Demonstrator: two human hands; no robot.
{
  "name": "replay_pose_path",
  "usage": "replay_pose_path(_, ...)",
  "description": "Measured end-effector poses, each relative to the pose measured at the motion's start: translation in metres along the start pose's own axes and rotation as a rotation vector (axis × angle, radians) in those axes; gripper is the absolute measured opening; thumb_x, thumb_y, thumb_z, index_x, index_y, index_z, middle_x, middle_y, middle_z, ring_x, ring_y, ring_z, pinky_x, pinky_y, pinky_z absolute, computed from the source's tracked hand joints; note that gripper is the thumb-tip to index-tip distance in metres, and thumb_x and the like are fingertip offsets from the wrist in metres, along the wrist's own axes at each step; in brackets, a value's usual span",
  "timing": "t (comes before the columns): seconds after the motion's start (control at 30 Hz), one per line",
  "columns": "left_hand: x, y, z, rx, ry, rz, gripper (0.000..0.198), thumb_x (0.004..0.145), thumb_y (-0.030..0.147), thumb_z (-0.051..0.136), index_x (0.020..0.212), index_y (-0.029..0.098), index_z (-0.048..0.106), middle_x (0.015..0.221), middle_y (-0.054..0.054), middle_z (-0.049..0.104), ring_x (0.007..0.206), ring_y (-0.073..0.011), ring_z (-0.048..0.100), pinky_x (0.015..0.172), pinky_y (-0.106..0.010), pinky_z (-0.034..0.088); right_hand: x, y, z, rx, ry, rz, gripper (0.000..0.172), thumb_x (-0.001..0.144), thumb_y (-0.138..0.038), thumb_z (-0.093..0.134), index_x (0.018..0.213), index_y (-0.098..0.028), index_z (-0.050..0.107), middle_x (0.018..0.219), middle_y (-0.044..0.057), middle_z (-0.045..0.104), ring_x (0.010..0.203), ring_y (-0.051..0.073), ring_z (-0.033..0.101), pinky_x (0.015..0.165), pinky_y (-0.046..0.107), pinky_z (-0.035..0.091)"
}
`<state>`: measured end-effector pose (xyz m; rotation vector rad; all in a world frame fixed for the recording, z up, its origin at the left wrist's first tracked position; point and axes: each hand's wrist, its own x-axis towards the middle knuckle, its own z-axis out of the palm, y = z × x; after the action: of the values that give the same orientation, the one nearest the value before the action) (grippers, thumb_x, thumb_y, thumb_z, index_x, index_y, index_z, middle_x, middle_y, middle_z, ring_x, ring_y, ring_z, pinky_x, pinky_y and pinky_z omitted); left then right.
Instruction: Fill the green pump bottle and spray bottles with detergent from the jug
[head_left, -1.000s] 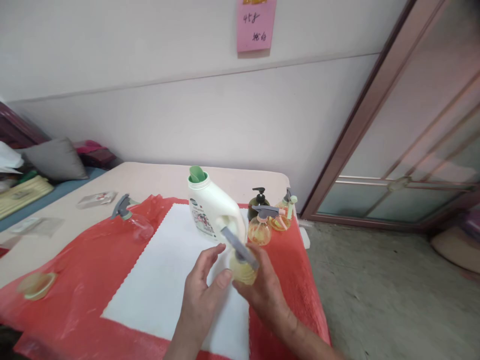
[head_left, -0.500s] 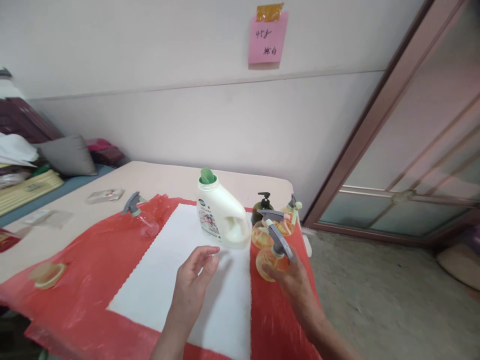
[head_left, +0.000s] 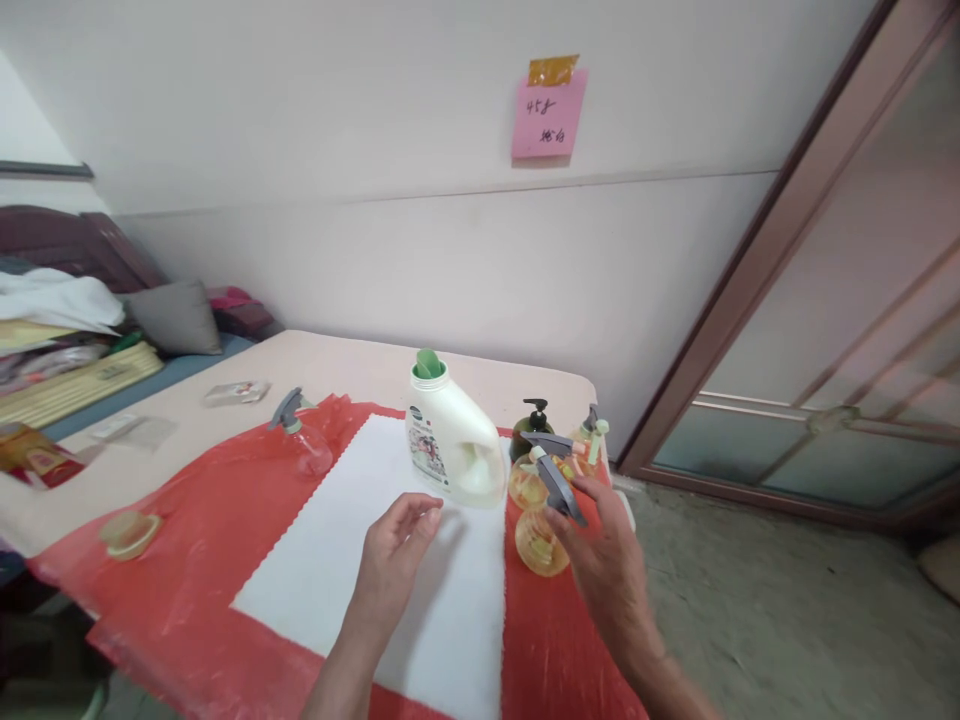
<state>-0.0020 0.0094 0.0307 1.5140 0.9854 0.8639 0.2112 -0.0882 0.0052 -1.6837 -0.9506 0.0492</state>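
Note:
A white detergent jug (head_left: 454,440) with a green inner spout stands on a white cloth (head_left: 337,560). My left hand (head_left: 397,550) hovers just in front of it, its fingers loosely curved and nothing visible in them. At the right, an amber round spray bottle (head_left: 541,542) with a grey trigger head stands on the red plastic sheet (head_left: 555,650). My right hand (head_left: 604,545) is beside that bottle, thumb and fingers apart around its trigger head; whether the fingertips touch it I cannot tell. Behind stand another amber spray bottle (head_left: 527,485) and a dark pump bottle (head_left: 534,425).
A clear spray bottle (head_left: 307,445) leans at the sheet's left, and a yellowish round object (head_left: 130,533) lies nearer the left edge. Another bottle (head_left: 591,445) stands at the table's back right. A pink note (head_left: 550,115) is taped to the wall.
My right hand has come up off the amber bottle's body to its trigger head, and its fingers have spread. My left hand stays in front of the jug. The view has shifted slightly.

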Motion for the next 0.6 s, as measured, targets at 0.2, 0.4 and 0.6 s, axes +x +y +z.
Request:
replay_pose_path(0.2, -0.002, 0.000, 0.000, 0.023, -0.022, 0.001, 0.032, 0.082, 0.050, 0.057, 0.092, 0.020, 0.063, 0.100, -0.005, 0.067, 0.101, -0.0211, 0.057, 0.086, -0.029, 0.042, 0.018, 0.006, -0.011, -0.052, -0.201, 0.103, 0.023, 0.077, -0.035, 0.056, 0.096, -0.023, 0.065, 0.085, 0.001, 0.065, 0.078, 0.021, 0.057, 0.070, 0.033, 0.043)
replay_pose_path(0.4, -0.001, 0.001, -0.001, 0.030, -0.008, 0.006, 0.032, 0.081, 0.051, 0.058, 0.091, 0.020, 0.063, 0.098, -0.004, 0.067, 0.098, -0.0210, 0.057, 0.084, -0.029, 0.043, 0.043, 0.019, -0.034, 0.037, -0.185, 0.129, 0.028, 0.071, -0.037, 0.057, 0.092, -0.020, 0.066, 0.079, 0.001, 0.064, 0.072, 0.019, 0.055, 0.068, 0.030, 0.042)
replay_pose_path(0.6, -0.002, 0.002, 0.001, 0.033, -0.026, 0.011, 0.032, 0.081, 0.049, 0.058, 0.090, 0.020, 0.064, 0.096, -0.005, 0.068, 0.097, -0.0219, 0.058, 0.084, -0.030, 0.043, 0.057, 0.031, -0.038, 0.053, -0.146, 0.165, 0.036, 0.069, -0.039, 0.058, 0.097, -0.017, 0.063, 0.084, 0.004, 0.066, 0.076, 0.021, 0.059, 0.072, 0.033, 0.046)
